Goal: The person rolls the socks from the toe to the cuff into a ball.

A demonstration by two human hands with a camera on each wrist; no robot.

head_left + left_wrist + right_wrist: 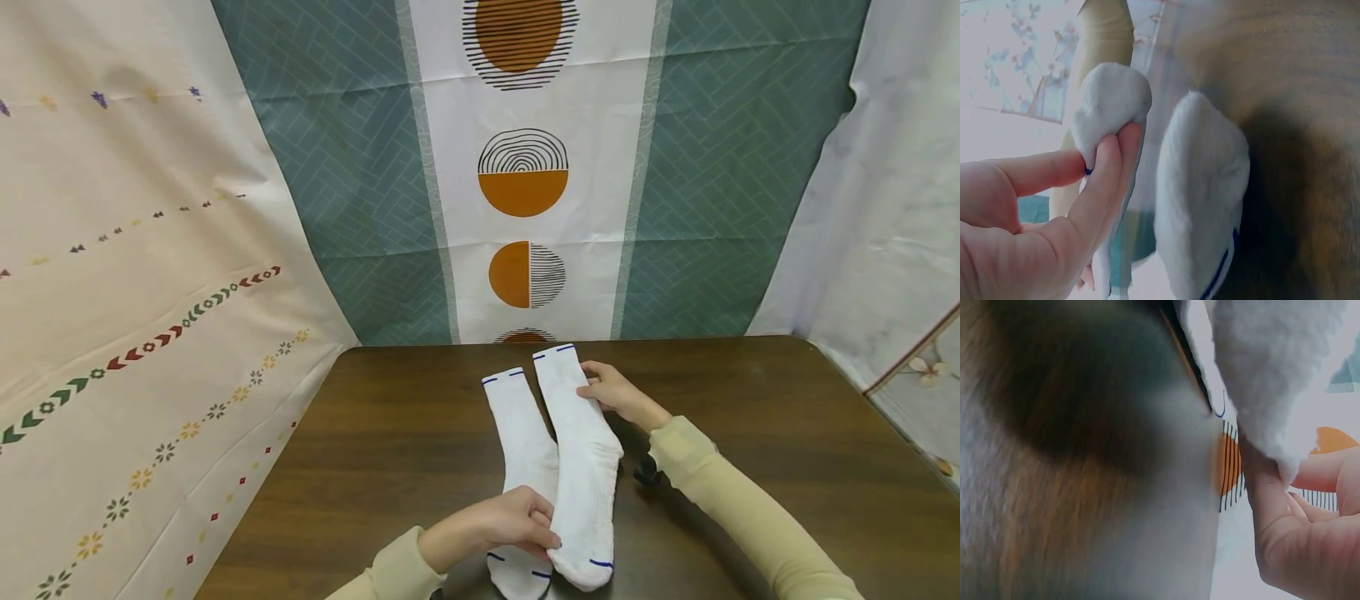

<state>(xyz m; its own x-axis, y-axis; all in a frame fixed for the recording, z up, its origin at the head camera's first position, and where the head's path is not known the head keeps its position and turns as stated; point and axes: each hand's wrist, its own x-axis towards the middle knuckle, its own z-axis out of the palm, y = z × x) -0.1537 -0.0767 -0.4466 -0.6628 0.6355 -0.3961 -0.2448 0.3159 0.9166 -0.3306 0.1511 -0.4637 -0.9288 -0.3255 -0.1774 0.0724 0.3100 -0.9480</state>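
Two white socks with blue marks lie side by side in the head view. The right-hand sock (pixel 577 467) is held by both hands and overlaps the left-hand sock (pixel 517 433). Near its toe, my left hand (pixel 517 521) pinches the edge; the left wrist view shows thumb and fingers on the toe (pixel 1110 100), raised apart from the other sock (pixel 1200 194). Higher up, close to the cuff, my right hand (pixel 618 393) pinches the right side of the same sock. In the right wrist view its fluffy fabric (pixel 1279 375) runs down between thumb and fingers.
Both socks are over a dark brown wooden table (pixel 390 433). A teal and white patterned cloth (pixel 525 108) hangs behind its far edge. Cream cloth (pixel 150 317) drapes along the left side, with pale cloth (pixel 885 250) on the right.
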